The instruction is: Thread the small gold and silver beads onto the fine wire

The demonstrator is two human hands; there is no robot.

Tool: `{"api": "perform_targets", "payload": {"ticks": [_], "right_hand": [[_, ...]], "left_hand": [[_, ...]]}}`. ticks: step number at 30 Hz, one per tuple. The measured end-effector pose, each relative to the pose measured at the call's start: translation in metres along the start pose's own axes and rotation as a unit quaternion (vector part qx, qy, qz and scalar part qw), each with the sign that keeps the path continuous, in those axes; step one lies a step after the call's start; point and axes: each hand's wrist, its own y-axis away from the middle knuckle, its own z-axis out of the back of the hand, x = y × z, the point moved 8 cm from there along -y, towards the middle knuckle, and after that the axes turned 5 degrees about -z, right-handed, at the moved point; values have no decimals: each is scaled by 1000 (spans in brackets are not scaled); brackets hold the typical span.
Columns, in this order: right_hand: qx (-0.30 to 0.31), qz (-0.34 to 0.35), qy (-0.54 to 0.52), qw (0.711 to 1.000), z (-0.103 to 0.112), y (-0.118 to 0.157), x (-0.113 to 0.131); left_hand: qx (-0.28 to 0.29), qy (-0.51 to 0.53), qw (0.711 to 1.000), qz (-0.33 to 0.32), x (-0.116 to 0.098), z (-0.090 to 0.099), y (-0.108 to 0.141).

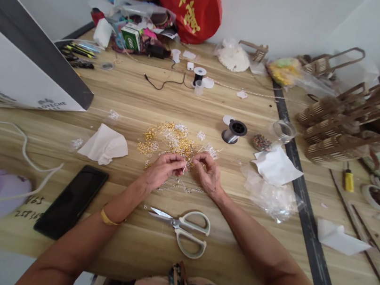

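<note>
My left hand (164,168) is closed in a pinch at the table's middle. At its fingertips shows a small pale, shiny piece, too tiny to name. Close by on the right, my right hand (208,173) also pinches, and what its fingers hold cannot be made out. Just beyond both hands lies a pile of small gold and silver jewellery findings (172,138), with rings and pins among them. A thin silver chain (178,187) stretches on the wood below my fingers. Scissors (177,226) with pale handles lie partly spread nearer my body.
A black phone (72,202) and a white tissue (104,144) lie left. Right are a wire spool (234,132), clear plastic bags (269,195), a bead-filled jar (265,142) and brown woven baskets (335,126). A large box (28,51) stands at far left.
</note>
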Motion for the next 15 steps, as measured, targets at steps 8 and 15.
{"api": "perform_targets", "payload": {"ticks": [8, 15], "right_hand": [[12, -17, -5, 1000, -2, 0, -1], [11, -28, -21, 999, -1, -1, -1]], "left_hand": [[7, 16, 1000, 5, 2, 0, 2], [7, 30, 999, 13, 2, 0, 3]]}}
